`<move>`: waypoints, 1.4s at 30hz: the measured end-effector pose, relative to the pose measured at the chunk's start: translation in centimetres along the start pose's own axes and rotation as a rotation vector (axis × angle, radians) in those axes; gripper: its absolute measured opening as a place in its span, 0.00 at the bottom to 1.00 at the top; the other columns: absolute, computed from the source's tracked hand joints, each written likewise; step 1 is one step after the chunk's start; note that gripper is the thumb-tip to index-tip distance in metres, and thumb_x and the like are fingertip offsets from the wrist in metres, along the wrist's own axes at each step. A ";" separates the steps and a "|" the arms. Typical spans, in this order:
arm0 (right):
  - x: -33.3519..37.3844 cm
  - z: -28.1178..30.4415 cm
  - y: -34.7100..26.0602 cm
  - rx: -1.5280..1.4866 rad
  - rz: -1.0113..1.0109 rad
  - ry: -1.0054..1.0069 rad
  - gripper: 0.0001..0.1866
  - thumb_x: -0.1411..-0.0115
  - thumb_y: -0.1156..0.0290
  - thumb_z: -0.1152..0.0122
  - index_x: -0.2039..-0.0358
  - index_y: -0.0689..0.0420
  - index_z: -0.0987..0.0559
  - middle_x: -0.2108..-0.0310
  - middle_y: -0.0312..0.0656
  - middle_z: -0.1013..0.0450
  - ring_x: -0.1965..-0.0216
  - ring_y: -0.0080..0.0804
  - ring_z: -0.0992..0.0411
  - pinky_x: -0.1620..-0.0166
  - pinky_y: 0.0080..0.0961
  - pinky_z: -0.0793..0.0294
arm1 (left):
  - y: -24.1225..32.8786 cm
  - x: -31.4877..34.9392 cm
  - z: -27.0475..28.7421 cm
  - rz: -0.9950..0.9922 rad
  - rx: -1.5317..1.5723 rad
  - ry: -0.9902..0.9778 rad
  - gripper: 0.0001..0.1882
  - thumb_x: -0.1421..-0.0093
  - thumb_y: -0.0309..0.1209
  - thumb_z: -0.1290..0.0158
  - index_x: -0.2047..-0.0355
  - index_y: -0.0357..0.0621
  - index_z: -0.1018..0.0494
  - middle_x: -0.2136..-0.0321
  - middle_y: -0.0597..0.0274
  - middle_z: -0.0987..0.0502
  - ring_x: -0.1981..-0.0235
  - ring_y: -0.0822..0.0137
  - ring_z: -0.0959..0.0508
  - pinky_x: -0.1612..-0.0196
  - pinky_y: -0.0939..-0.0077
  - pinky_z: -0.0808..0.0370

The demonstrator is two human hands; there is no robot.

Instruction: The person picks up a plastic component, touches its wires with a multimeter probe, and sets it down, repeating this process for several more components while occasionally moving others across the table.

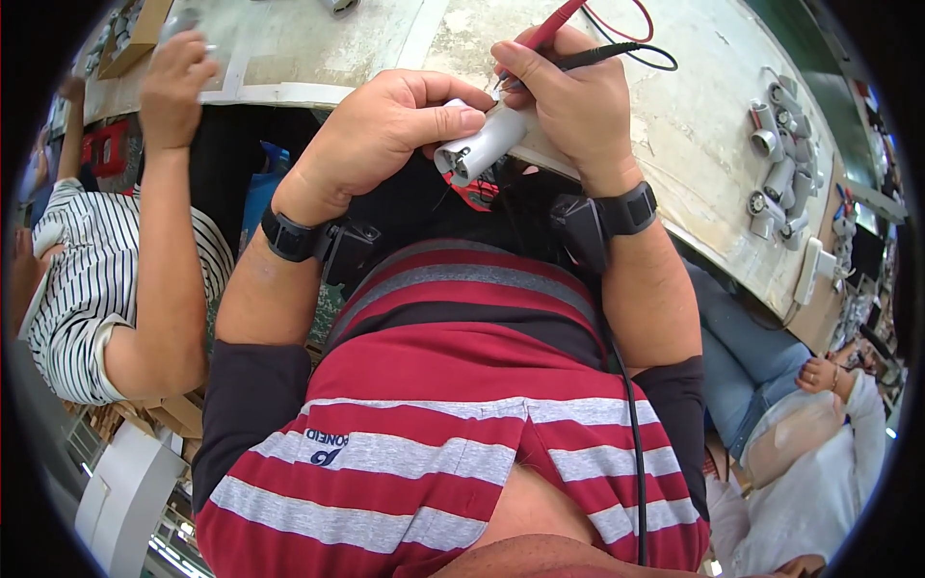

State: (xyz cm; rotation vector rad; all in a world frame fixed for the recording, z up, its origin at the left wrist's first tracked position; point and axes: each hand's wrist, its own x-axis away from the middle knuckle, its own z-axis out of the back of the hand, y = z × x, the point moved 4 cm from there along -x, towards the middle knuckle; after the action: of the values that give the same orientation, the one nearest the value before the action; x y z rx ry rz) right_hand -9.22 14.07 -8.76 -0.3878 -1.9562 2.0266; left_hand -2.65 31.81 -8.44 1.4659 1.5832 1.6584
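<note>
My left hand (pixel 390 125) is closed around a white, tube-shaped housing (pixel 489 144), thumb on top. The tube lies tilted at the table's near edge, its open end toward me with metal parts showing inside. Pinched in my right hand (pixel 588 116) are a red test probe (pixel 551 27) and a black test probe (pixel 605 55). Their tips meet at the tube's far end, beside a small white piece (pixel 497 94); whether they touch it I cannot tell. A red and black object (pixel 474 193) shows below the tube, mostly hidden.
Several similar white tubes (pixel 785 173) lie in a heap on the right of the worn table (pixel 674 106). Near its edge sits a white power strip (pixel 816 272). A co-worker's raised hand (pixel 175 87) is blurred at left. Another person (pixel 809 424) sits at right.
</note>
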 end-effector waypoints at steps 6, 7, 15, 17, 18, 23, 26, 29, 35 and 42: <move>-0.2 -0.3 -0.1 0.002 -0.010 -0.029 0.08 0.36 0.70 0.31 0.63 0.62 0.19 0.73 0.37 0.21 0.76 0.19 0.25 0.71 0.15 0.26 | -0.1 -0.1 0.0 -0.065 -0.025 0.053 0.19 0.32 0.36 0.41 0.48 0.35 0.21 0.66 0.66 0.19 0.67 0.80 0.22 0.63 0.86 0.26; -0.2 -0.3 -0.2 0.002 -0.012 -0.031 0.08 0.36 0.70 0.31 0.63 0.62 0.19 0.73 0.37 0.21 0.76 0.19 0.25 0.71 0.15 0.26 | -0.1 -0.1 0.1 -0.068 -0.029 0.056 0.19 0.32 0.36 0.41 0.48 0.35 0.21 0.66 0.66 0.19 0.67 0.80 0.22 0.63 0.86 0.26; -0.2 -0.2 -0.1 0.182 0.062 -0.060 0.08 0.37 0.71 0.30 0.63 0.61 0.19 0.74 0.35 0.21 0.76 0.17 0.26 0.72 0.14 0.26 | 0.5 1.2 0.3 -0.002 -0.131 0.097 0.20 0.33 0.31 0.41 0.44 0.33 0.25 0.57 0.62 0.19 0.57 0.76 0.21 0.50 0.82 0.25; -0.1 -0.1 0.4 0.207 0.092 -0.048 0.08 0.37 0.71 0.30 0.64 0.61 0.18 0.74 0.35 0.21 0.76 0.16 0.27 0.72 0.14 0.27 | 0.3 1.3 -0.1 -0.024 -0.109 0.115 0.21 0.34 0.30 0.40 0.43 0.34 0.26 0.57 0.62 0.20 0.57 0.76 0.21 0.50 0.82 0.25; -0.1 -0.1 0.4 0.221 0.107 -0.041 0.08 0.38 0.71 0.30 0.64 0.60 0.18 0.74 0.35 0.21 0.76 0.16 0.27 0.72 0.14 0.27 | 0.2 1.3 -0.4 -0.044 -0.089 0.130 0.21 0.34 0.28 0.40 0.42 0.34 0.27 0.57 0.63 0.20 0.58 0.76 0.22 0.51 0.82 0.25; 0.0 -0.2 0.5 0.210 0.109 -0.022 0.08 0.37 0.70 0.30 0.65 0.61 0.18 0.74 0.34 0.22 0.77 0.16 0.27 0.72 0.13 0.27 | 0.0 1.4 -0.3 -0.163 -0.149 0.214 0.24 0.38 0.27 0.37 0.43 0.32 0.29 0.59 0.57 0.19 0.61 0.73 0.20 0.58 0.78 0.22; 0.3 -0.3 0.2 0.187 0.124 -0.014 0.08 0.37 0.70 0.30 0.66 0.61 0.18 0.75 0.34 0.22 0.77 0.15 0.27 0.73 0.13 0.27 | 0.3 1.6 -0.2 -0.257 -0.203 0.304 0.23 0.39 0.26 0.37 0.45 0.34 0.29 0.61 0.58 0.19 0.62 0.71 0.20 0.58 0.77 0.22; 0.3 -0.3 0.5 0.207 0.132 -0.004 0.08 0.37 0.69 0.30 0.66 0.61 0.18 0.76 0.34 0.22 0.77 0.15 0.27 0.74 0.14 0.28 | 0.6 1.5 -0.2 -0.320 -0.310 0.383 0.23 0.39 0.25 0.38 0.44 0.36 0.29 0.59 0.59 0.20 0.61 0.71 0.20 0.56 0.77 0.23; 0.4 -0.2 0.5 0.265 0.168 0.015 0.08 0.37 0.69 0.30 0.66 0.60 0.18 0.77 0.33 0.22 0.78 0.15 0.27 0.74 0.14 0.29 | 1.1 1.4 -0.3 -0.490 -0.708 0.592 0.23 0.39 0.25 0.38 0.44 0.37 0.28 0.52 0.55 0.21 0.55 0.64 0.21 0.49 0.73 0.24; 0.0 -0.2 0.8 0.236 0.180 0.040 0.09 0.38 0.68 0.30 0.66 0.60 0.18 0.77 0.33 0.22 0.79 0.16 0.27 0.75 0.14 0.30 | -0.6 1.4 -1.0 -0.831 -1.022 0.707 0.29 0.44 0.36 0.34 0.44 0.37 0.28 0.46 0.42 0.27 0.47 0.44 0.25 0.43 0.58 0.27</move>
State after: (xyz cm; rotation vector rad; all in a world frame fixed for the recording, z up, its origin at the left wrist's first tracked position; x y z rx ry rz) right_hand -9.19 14.22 -9.57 -0.5602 -1.6862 2.3111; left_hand -4.27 32.72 -8.24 -0.2908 1.0099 1.9670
